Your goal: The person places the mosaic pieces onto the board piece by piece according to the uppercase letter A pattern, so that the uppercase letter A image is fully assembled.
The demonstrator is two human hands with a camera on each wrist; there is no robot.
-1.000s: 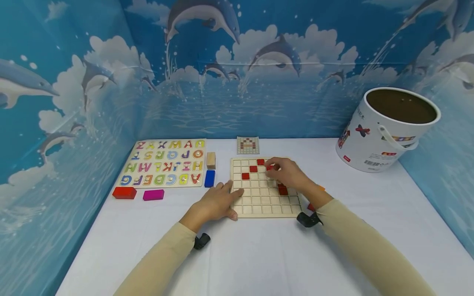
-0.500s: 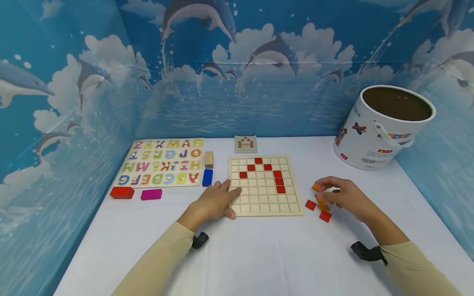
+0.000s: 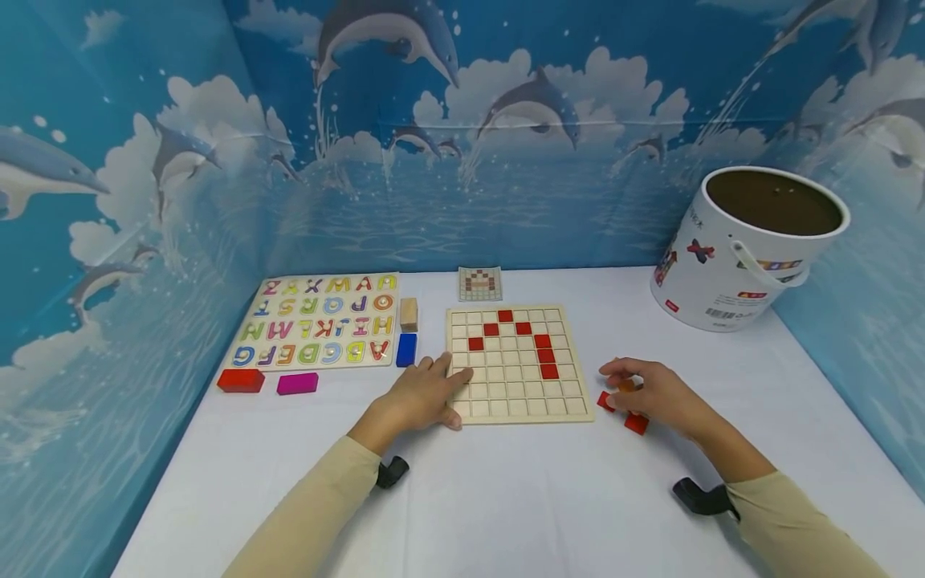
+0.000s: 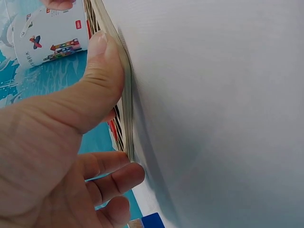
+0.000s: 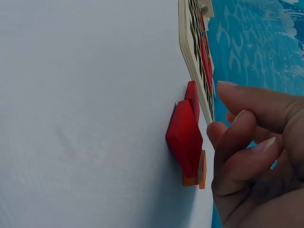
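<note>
A wooden grid board [image 3: 520, 385] lies mid-table with several red tiles [image 3: 545, 356] set in an arch. My left hand [image 3: 450, 395] rests on its near-left corner, fingers on top and thumb [image 4: 97, 66] along the board's edge [image 4: 126, 95]. To the right of the board my right hand [image 3: 636, 387] hovers with loosely curled fingers [image 5: 237, 142] over loose tiles. These are a red tile [image 3: 637, 423], another red tile [image 3: 604, 400] and an orange tile [image 3: 627, 385]. In the right wrist view the fingertips sit just beside the red tile [image 5: 185, 137] and the orange tile [image 5: 202, 171], holding nothing.
An alphabet puzzle [image 3: 318, 329] lies at the left, with a wooden block [image 3: 409, 313], blue block [image 3: 407, 349], red block [image 3: 242, 380] and magenta block [image 3: 297, 383] around it. A pattern card [image 3: 480, 283] lies behind the board. A white bucket [image 3: 744, 257] stands at the back right.
My right hand left the board, swung right to the loose tiles and dropped lower over them. The left hand stayed on the board's corner.
</note>
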